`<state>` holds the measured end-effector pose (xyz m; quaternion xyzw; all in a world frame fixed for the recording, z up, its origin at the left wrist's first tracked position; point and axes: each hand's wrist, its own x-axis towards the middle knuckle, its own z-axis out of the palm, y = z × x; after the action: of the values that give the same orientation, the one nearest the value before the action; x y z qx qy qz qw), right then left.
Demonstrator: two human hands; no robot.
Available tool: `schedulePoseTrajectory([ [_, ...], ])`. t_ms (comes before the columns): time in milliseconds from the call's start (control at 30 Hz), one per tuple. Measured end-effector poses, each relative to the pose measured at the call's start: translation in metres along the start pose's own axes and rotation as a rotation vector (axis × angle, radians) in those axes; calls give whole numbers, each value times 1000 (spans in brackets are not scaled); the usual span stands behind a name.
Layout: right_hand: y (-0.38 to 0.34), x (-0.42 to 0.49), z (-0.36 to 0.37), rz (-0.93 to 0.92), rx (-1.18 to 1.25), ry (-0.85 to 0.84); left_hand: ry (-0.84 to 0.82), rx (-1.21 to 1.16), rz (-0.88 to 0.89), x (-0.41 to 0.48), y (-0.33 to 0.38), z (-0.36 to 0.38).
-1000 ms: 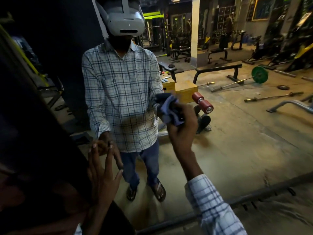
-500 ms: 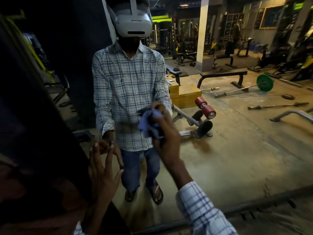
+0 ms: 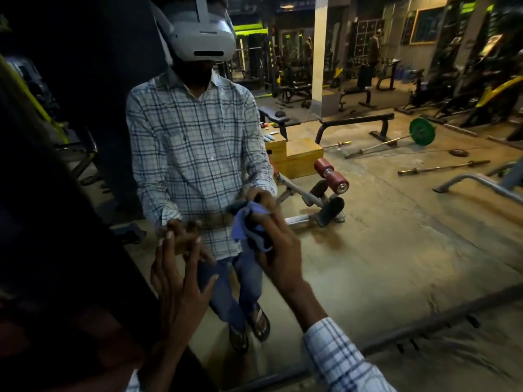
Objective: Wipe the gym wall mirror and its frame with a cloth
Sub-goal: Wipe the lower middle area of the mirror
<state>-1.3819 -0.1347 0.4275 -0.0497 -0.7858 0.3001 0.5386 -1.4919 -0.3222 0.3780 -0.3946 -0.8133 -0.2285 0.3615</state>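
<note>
The wall mirror (image 3: 382, 236) fills most of the view and reflects me in a checked shirt and headset. My right hand (image 3: 278, 250) grips a bunched blue cloth (image 3: 249, 229) and presses it against the glass at mid height. My left hand (image 3: 178, 278) is flat with fingers spread, its fingertips touching the mirror just left of the cloth. The mirror's dark frame (image 3: 70, 222) runs down the left side, and its lower edge (image 3: 396, 338) crosses the bottom right.
Everything beyond the glass is a reflection: a bench with red roller pads (image 3: 331, 176), a wooden box (image 3: 300, 158), barbells and a green plate (image 3: 421, 131) on the floor, a pillar (image 3: 321, 52) and machines behind.
My right hand has swept the cloth down and to the left across the glass. My left hand has stayed pressed on the mirror in about the same place.
</note>
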Motion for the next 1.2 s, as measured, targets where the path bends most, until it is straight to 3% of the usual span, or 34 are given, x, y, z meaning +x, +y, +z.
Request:
schedulePoseTrajectory([
  [200, 43, 28, -64, 193, 43, 444, 54, -90, 123, 42, 26, 1],
  [367, 34, 26, -50, 345, 211, 603, 24, -138, 129, 57, 52, 6],
  [467, 27, 32, -42, 303, 147, 562, 31, -131, 133, 56, 64, 14],
  [600, 27, 16, -46, 133, 9, 199, 19, -93, 68, 53, 85, 28],
  [667, 44, 19, -73, 86, -70, 110, 19, -90, 17, 54, 93, 33],
  [833, 114, 42, -157, 213, 8, 437, 17, -56, -85, 55, 108, 37],
  [1000, 118, 47, -152, 330, 232, 643, 44, 10, -123, 54, 114, 40],
  [1133, 103, 70, -145, 204, 212, 597, 68, 23, -99, 57, 115, 39],
  [1200, 96, 59, -129, 111, 112, 444, 72, 32, -92, 56, 114, 41],
])
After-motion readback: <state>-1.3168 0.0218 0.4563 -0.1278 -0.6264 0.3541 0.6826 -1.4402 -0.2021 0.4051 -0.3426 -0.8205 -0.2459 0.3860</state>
